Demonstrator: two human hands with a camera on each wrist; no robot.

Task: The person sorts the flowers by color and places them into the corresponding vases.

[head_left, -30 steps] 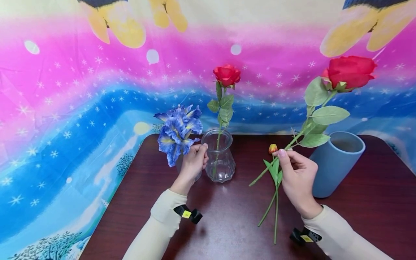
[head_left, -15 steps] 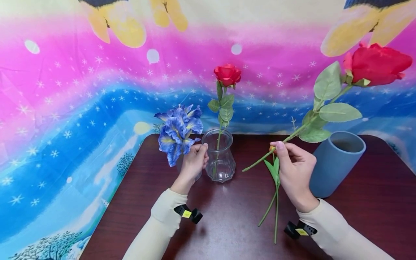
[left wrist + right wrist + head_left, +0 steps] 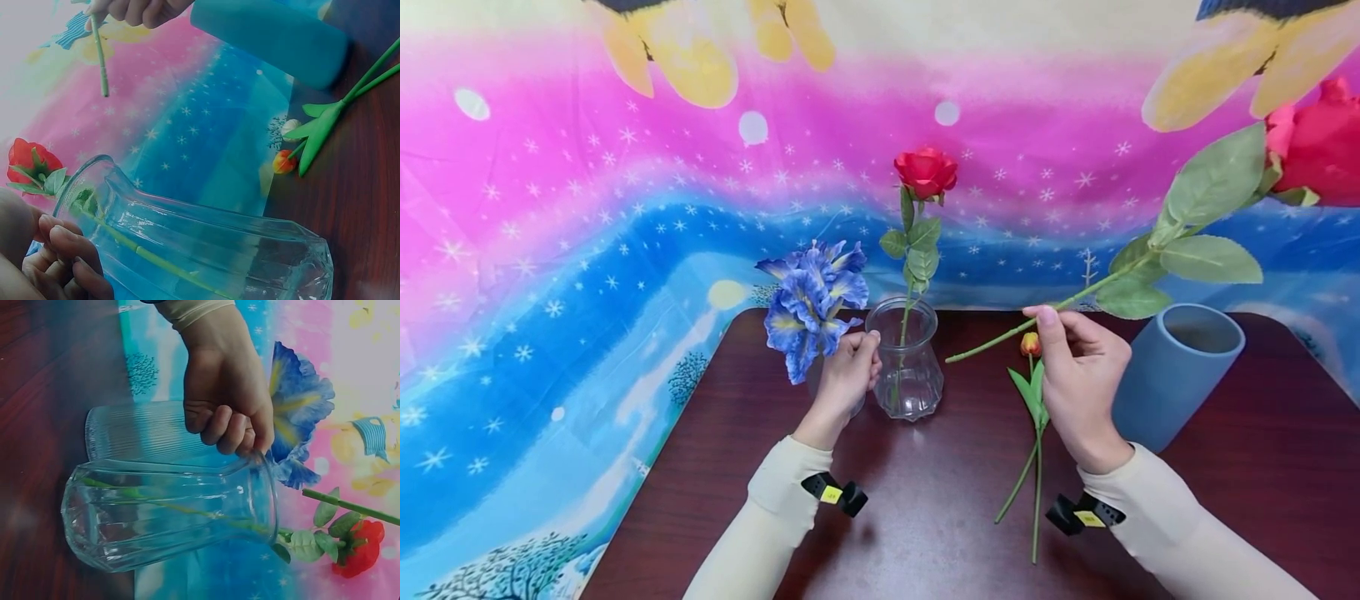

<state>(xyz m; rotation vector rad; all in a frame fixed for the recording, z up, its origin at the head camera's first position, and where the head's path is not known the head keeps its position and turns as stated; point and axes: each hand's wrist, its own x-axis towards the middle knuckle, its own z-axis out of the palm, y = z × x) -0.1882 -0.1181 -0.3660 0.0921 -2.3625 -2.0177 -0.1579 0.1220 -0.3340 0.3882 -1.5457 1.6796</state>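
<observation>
My left hand (image 3: 848, 367) has its fingers curled at the rim of a clear glass vase (image 3: 912, 392) and pinches that rim. A red rose (image 3: 925, 173) stands upright in this vase, its stem visible through the glass (image 3: 169, 506). To the right, my right hand (image 3: 1084, 379) pinches the stem of a larger red rose (image 3: 1318, 154) between thumb and fingers. That stem slants, its cut end (image 3: 104, 87) pointing left toward the vase and its bloom partly out of frame at the upper right. Blue iris blooms (image 3: 812, 308) show just behind my left hand.
A ribbed glass vase (image 3: 137, 431) stands left of the clear one, mostly hidden by my left hand in the head view. A blue-grey vase (image 3: 1180, 387) stands at the right. An orange-yellow tulip (image 3: 1030, 344) with green stems lies on the dark table (image 3: 925, 517).
My right hand has risen slightly, tilting the larger rose further over: its bloom has swung right and its stem end has moved up and left. My left hand has stayed still.
</observation>
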